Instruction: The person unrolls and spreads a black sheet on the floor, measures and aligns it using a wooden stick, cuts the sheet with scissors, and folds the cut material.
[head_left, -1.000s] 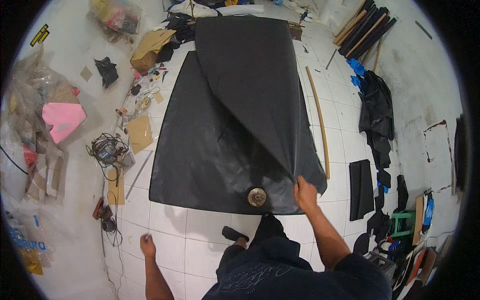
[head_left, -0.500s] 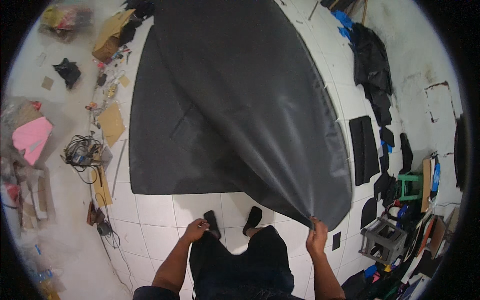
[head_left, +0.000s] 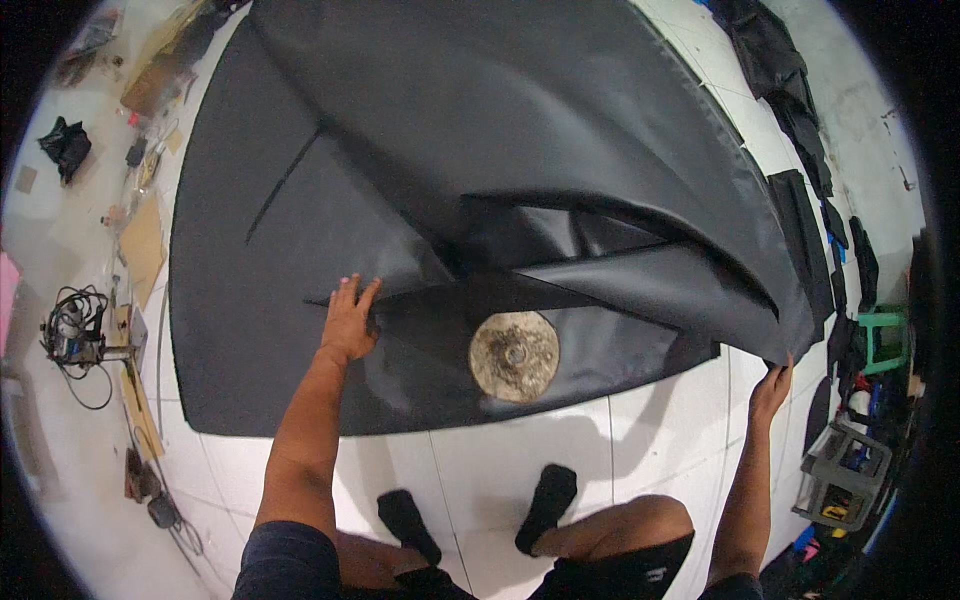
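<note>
A large sheet of black leatherette [head_left: 270,330] is spread over the floor, its right part folded back and rumpled into deep creases. My left hand [head_left: 350,322] rests on its left part with the fingers stretched out. At the right, my right hand [head_left: 770,392] pinches the near corner of the raised flap. Between my hands, a round, worn, stained disc [head_left: 514,372] with a mark at its centre lies on the lower layer, close to the near edge. The flap's fold touches or slightly covers the disc's far rim.
White floor tiles [head_left: 480,450] show under my feet. On the left sit a corded power tool [head_left: 75,328] and cardboard pieces [head_left: 143,250]. To the right are a grey stool [head_left: 845,475], a green stool [head_left: 882,340] and black material scraps [head_left: 765,50] along the wall.
I have bent lower over the sheet. My left hand has moved from beside my leg onto the sheet. The right hand has pulled the corner farther right, and the round disc has come into view.
</note>
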